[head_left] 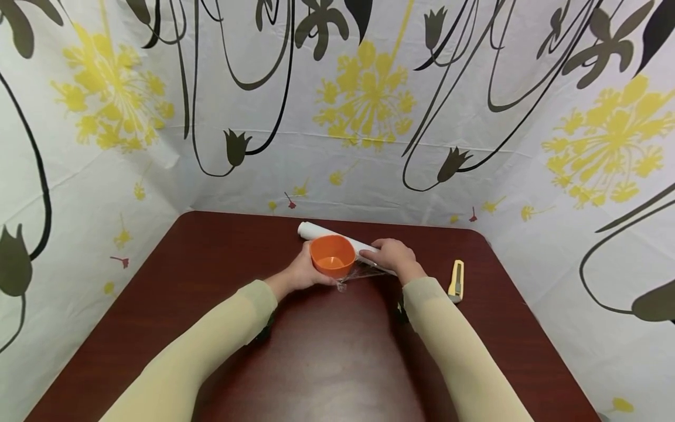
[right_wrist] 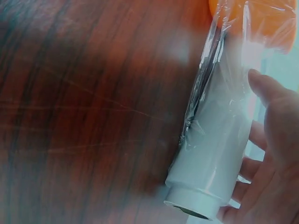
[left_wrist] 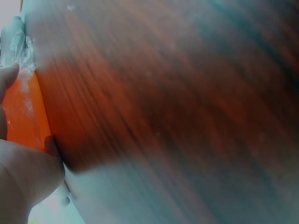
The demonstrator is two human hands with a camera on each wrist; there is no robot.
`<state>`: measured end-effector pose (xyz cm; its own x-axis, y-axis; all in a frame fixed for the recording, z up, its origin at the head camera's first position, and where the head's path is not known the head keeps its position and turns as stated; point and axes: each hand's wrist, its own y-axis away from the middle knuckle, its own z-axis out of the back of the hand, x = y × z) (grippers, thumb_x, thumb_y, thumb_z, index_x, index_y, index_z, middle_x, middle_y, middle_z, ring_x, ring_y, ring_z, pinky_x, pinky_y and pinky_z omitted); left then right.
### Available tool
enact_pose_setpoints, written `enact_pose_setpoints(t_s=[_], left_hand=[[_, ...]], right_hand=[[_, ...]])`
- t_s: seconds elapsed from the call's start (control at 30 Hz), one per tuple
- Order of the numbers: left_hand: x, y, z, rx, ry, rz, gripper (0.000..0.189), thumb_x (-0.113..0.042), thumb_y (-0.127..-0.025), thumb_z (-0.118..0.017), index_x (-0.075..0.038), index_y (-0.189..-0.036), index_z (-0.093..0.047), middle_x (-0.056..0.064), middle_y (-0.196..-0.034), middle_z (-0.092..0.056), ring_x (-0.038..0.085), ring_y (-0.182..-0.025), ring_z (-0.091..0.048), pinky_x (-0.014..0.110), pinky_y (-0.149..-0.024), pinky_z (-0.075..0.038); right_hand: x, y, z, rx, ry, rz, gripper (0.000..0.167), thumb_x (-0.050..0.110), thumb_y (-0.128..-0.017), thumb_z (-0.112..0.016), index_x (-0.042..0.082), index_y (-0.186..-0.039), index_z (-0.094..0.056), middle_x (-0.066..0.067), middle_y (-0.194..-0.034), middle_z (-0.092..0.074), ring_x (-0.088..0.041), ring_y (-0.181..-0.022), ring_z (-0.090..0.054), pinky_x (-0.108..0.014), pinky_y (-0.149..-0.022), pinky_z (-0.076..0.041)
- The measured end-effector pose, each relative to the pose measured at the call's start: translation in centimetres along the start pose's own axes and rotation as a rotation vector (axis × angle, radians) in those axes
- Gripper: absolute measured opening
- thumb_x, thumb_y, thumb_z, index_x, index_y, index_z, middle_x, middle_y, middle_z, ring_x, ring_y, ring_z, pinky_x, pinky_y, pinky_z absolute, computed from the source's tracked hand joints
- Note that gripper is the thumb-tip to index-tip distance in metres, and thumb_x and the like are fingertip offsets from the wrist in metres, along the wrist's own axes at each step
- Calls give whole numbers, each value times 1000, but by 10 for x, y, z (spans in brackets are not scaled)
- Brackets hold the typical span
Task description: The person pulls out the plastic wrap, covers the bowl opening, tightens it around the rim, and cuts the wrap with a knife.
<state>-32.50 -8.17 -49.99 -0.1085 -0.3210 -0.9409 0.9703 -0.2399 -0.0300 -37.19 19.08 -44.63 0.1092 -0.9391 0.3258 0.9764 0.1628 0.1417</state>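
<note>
An orange bowl (head_left: 333, 261), its mouth turned up toward the head camera, is gripped at its left side by my left hand (head_left: 302, 273). In the left wrist view, the thumb and fingers lie against the bowl's orange wall (left_wrist: 21, 116). My right hand (head_left: 394, 257) holds a white roll of plastic wrap (right_wrist: 215, 154) near its right end, with the thumb along the top and fingers around the far side. Clear film (head_left: 361, 271) runs off the roll to the bowl, bunching in a crumpled bit below the rim. The roll passes behind the bowl.
A yellow box cutter (head_left: 456, 281) lies on the dark red-brown table (head_left: 232, 246), right of the right forearm. Patterned white fabric (head_left: 316, 170) hangs just behind the table's far edge and along both sides.
</note>
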Motion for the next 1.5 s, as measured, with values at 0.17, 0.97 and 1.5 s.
enact_pose_setpoints(t_s=[0.17, 0.97, 1.5], left_hand=[[-1, 1, 1, 15, -12, -11, 115, -10, -72, -103, -2, -159, -29, 21, -158, -50, 37, -146, -52, 53, -127, -42], [0, -1, 11, 45, -41, 27, 116, -13, -70, -105, -6, -159, -31, 20, -157, -50, 37, -143, -54, 53, -123, -47], [3, -13, 28, 178, -89, -3, 113, -17, -74, -104, -9, -160, -31, 16, -159, -50, 35, -145, -51, 54, -126, -44]], right_hand=[[-2, 1, 1, 12, 35, -20, 66, 69, -103, -58, 17, -141, -71, -11, -139, -72, -33, -121, -65, -60, -103, -52], [-5, 25, 29, 381, -231, -286, 78, 54, -100, -67, -3, -152, -56, -27, -140, -67, -42, -116, -74, -58, -89, -65], [-14, 49, 20, 432, -460, -313, 77, 46, -102, -66, -7, -153, -44, -26, -127, -64, -40, -100, -77, -54, -81, -67]])
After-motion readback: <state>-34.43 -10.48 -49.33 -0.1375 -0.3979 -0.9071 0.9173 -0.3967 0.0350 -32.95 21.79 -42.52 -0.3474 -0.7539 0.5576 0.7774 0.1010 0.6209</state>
